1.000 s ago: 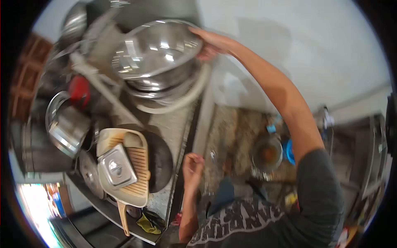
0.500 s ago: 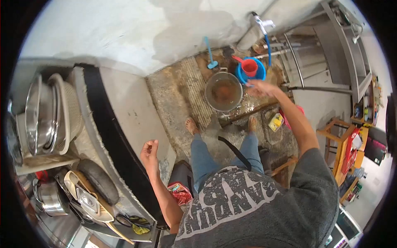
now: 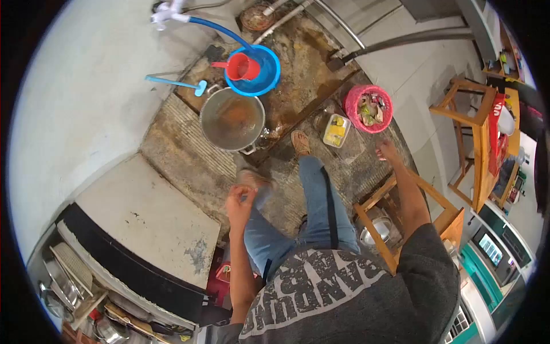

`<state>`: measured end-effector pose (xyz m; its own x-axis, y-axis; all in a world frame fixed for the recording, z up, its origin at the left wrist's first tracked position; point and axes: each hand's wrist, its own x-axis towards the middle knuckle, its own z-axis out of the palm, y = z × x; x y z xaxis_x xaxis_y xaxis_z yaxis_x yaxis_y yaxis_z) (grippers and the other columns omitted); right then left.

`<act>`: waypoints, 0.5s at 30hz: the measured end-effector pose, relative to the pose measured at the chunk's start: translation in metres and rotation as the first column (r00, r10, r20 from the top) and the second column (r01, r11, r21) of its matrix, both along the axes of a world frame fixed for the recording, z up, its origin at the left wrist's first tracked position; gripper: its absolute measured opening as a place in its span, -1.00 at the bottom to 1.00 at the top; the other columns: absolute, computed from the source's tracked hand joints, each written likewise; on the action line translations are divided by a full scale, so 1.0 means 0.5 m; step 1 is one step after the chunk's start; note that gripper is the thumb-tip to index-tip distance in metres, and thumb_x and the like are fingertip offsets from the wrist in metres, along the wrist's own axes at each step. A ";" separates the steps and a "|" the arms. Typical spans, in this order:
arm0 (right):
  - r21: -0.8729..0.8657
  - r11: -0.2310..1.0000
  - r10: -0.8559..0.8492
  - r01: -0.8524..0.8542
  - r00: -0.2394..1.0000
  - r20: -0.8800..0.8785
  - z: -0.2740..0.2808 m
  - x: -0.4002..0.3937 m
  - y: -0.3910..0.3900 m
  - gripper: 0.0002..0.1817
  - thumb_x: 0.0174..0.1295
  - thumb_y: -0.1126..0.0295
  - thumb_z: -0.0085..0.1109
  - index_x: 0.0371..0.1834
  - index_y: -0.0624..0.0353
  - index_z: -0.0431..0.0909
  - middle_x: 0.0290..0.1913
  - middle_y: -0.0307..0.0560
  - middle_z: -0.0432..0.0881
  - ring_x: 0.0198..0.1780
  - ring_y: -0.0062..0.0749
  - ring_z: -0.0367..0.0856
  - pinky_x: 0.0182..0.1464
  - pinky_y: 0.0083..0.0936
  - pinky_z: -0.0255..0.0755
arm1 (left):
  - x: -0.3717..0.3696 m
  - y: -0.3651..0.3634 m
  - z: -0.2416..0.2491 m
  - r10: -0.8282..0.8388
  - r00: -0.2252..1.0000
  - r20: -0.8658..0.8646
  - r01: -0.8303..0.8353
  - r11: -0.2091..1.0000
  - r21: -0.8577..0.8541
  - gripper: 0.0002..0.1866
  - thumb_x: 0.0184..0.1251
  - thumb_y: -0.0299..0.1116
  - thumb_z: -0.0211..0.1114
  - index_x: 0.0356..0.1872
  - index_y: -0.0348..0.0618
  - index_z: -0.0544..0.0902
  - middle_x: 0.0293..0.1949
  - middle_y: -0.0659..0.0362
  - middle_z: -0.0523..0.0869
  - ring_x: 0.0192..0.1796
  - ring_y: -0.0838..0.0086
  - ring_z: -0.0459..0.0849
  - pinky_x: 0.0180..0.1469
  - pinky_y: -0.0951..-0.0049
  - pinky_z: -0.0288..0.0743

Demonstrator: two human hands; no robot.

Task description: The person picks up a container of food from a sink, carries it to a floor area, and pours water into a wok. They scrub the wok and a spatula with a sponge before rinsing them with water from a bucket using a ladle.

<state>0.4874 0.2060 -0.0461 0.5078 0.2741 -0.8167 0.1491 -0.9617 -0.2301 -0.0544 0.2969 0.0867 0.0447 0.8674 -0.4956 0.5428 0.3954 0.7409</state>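
My left hand point(image 3: 239, 200) hangs above my left leg with its fingers loosely curled; nothing shows in it. The large metal pot point(image 3: 234, 121), with cloudy liquid and something reddish-brown inside, stands on the floor ahead of it. To the right, my right hand point(image 3: 387, 151) is closed and appears to hold nothing. Just beyond that hand is a pink basket point(image 3: 350, 118) with scraps in it. Beside the basket lies a clear plastic tub point(image 3: 336, 131) with yellow contents. A red dipper point(image 3: 242, 67) rests in the blue basin point(image 3: 272, 80), touching neither hand.
A blue hose point(image 3: 220, 30) runs from the wall tap point(image 3: 166, 14) towards the basin. A light-blue long-handled brush point(image 3: 177, 83) leans by the wall. Right of me stands a wooden stool point(image 3: 427, 186) near metal bowls; a counter point(image 3: 149, 218) with racked cookware is on the left.
My view has turned to the right, and the pot and basin now appear further left. My right hand has moved away from the basin, back towards the stool. One foot has shifted.
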 end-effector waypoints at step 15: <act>0.418 0.680 0.562 -0.603 0.794 0.232 -0.350 -0.290 0.185 -0.83 0.11 0.36 0.11 -0.31 0.20 0.53 -0.36 0.01 0.64 -0.28 -0.17 0.64 -0.20 -0.32 0.47 | -0.021 -0.166 -0.660 0.693 0.715 0.086 -0.395 0.503 -0.769 -0.59 0.27 -0.11 0.24 0.01 -0.14 0.47 -0.13 0.18 0.58 -0.08 0.44 0.56 -0.03 0.41 0.41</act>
